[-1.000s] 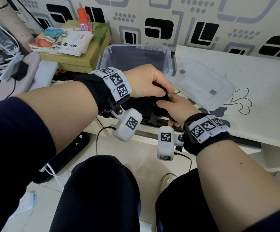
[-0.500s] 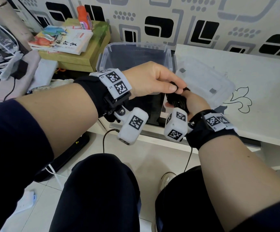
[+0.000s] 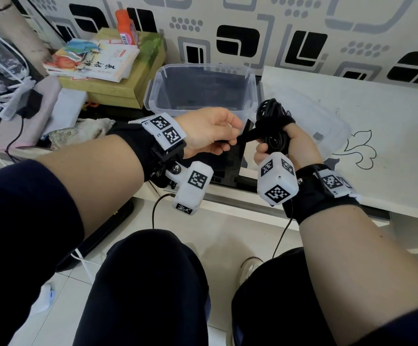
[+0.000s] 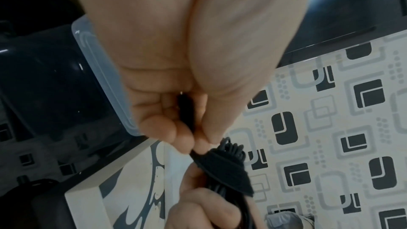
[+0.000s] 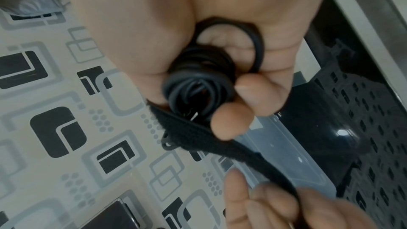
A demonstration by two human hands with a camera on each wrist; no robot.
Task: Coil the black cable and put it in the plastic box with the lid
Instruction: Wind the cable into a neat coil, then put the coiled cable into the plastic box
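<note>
The black cable [image 3: 274, 126] is a small tight coil [image 5: 198, 79] gripped in my right hand [image 3: 291, 143], fingers curled round it. A flat black strap [image 5: 231, 147] runs from the coil toward my left hand [image 3: 210, 132], which pinches the strap's free end [image 4: 187, 111] between thumb and fingers and holds it taut. The strap wraps partly round the coil [image 4: 222, 164]. Behind both hands stands the clear plastic box [image 3: 200, 71], open, with nothing in it. Its clear lid [image 3: 327, 116] lies flat on the white table to the box's right.
A white table [image 3: 377, 101] with a flower outline spreads right. Books [image 3: 90, 58] and an orange bottle [image 3: 125, 28] sit on a yellow-green carton [image 3: 118, 88] left of the box. Loose wires and a dark adapter [image 3: 30, 106] lie far left. My knees are below.
Both hands have risen from the table edge toward the box. The right hand turned palm-up with the coil, and the left hand drew the strap out to the left.
</note>
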